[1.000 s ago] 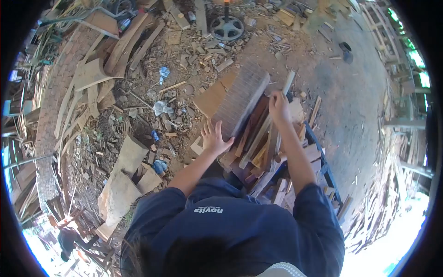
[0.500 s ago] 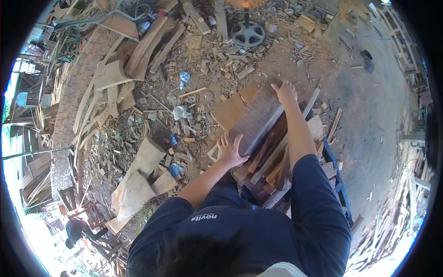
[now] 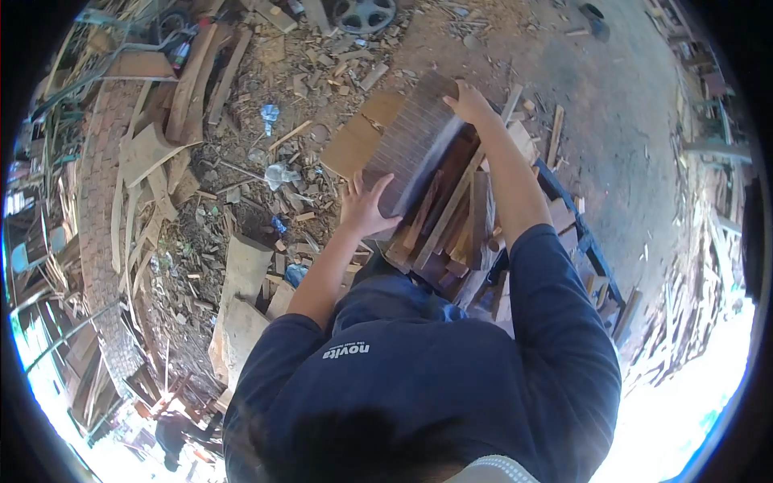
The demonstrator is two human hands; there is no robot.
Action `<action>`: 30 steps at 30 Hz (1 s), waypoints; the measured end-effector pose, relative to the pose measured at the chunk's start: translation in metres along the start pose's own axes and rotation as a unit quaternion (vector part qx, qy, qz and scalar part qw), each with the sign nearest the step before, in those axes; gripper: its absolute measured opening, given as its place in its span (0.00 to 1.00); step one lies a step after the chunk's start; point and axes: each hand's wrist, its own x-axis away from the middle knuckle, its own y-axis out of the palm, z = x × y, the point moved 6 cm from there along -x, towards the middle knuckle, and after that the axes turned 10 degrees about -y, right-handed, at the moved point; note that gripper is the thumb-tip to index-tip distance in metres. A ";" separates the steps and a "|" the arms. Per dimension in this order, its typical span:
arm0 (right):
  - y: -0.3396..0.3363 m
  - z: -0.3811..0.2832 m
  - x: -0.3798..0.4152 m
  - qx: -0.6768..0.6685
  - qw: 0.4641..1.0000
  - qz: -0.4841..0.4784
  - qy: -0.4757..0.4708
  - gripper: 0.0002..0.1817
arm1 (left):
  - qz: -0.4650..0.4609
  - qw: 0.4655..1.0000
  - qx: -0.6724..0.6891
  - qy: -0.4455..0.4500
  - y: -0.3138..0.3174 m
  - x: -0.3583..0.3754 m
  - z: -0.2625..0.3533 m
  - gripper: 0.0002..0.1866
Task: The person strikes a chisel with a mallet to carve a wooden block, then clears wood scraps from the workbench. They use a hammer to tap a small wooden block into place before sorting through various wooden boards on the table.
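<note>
A wide grey rough-sawn board (image 3: 412, 145) lies tilted on top of a heap of wood offcuts (image 3: 455, 225) in a blue cart (image 3: 592, 253). My left hand (image 3: 362, 205) grips the board's near end. My right hand (image 3: 469, 103) holds its far end. Thin brown strips and short blocks are stacked under the board. My arms are in dark blue sleeves.
A tan plywood sheet (image 3: 358, 137) lies on the ground left of the board. Scrap planks (image 3: 193, 88) and litter cover the dirt at left, with pale slabs (image 3: 237, 298) nearer me. A wheel rim (image 3: 358, 12) lies at top. Bare dirt (image 3: 636, 137) stretches right.
My right hand moved from a thin strip in the heap to the board's far end. The board now sits lifted at both ends, and the view has shifted.
</note>
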 end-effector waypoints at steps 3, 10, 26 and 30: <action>0.003 0.008 0.028 -0.083 0.992 0.078 -0.054 0.35 | 0.026 1.000 0.005 0.005 0.005 0.000 0.001 0.51; 0.006 -0.025 0.273 -0.010 0.956 0.243 0.162 0.49 | 0.057 0.998 -0.005 0.024 0.012 -0.004 0.004 0.46; -0.007 -0.095 0.311 -0.250 0.885 0.186 0.346 0.42 | 0.080 0.995 -0.011 0.061 0.021 0.005 0.014 0.46; 0.016 -0.103 0.279 -0.275 0.910 0.104 0.293 0.34 | 0.063 0.997 0.013 0.050 0.024 0.006 0.012 0.45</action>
